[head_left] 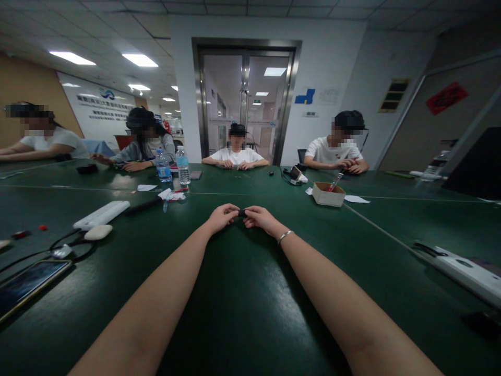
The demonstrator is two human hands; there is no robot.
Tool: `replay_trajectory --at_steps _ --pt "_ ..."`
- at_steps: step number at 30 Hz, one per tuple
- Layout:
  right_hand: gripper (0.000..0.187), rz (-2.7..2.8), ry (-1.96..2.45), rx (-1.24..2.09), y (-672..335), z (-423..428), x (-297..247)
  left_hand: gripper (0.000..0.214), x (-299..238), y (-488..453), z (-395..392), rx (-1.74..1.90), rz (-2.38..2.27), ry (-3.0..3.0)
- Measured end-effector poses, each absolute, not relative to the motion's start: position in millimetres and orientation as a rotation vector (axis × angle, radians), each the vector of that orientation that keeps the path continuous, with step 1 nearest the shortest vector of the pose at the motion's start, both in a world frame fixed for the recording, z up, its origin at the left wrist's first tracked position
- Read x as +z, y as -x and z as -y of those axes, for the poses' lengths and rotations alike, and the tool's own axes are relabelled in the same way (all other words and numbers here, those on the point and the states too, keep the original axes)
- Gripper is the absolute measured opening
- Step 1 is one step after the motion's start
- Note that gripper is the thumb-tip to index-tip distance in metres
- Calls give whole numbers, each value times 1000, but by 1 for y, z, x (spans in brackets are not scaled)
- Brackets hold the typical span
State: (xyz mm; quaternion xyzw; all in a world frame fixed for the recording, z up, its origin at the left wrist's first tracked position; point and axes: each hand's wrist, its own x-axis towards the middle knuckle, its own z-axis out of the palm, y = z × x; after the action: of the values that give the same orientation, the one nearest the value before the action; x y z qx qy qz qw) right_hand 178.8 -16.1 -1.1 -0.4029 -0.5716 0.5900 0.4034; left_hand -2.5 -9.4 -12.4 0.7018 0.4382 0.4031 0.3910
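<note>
Both my arms stretch forward over the dark green table (242,292). My left hand (222,216) and my right hand (259,216) meet at the middle of the table, fingers curled. Between their fingertips they pinch a small black object (242,212), too small to name. A thin silver bracelet (285,236) circles my right wrist.
A white power strip (102,214) and a phone (27,284) lie at the left, with cables. Two water bottles (173,166) stand farther back. A small cardboard box (327,194) sits right of centre; another white power strip (465,271) lies at the right. Several people sit around the table's far side.
</note>
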Motion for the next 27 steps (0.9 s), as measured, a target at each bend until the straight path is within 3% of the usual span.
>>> replay_trajectory --at_steps 27 --pt "5 1440 1022 1489 -179 14 -4 31 -10 0 11 1008 -1119 -1718"
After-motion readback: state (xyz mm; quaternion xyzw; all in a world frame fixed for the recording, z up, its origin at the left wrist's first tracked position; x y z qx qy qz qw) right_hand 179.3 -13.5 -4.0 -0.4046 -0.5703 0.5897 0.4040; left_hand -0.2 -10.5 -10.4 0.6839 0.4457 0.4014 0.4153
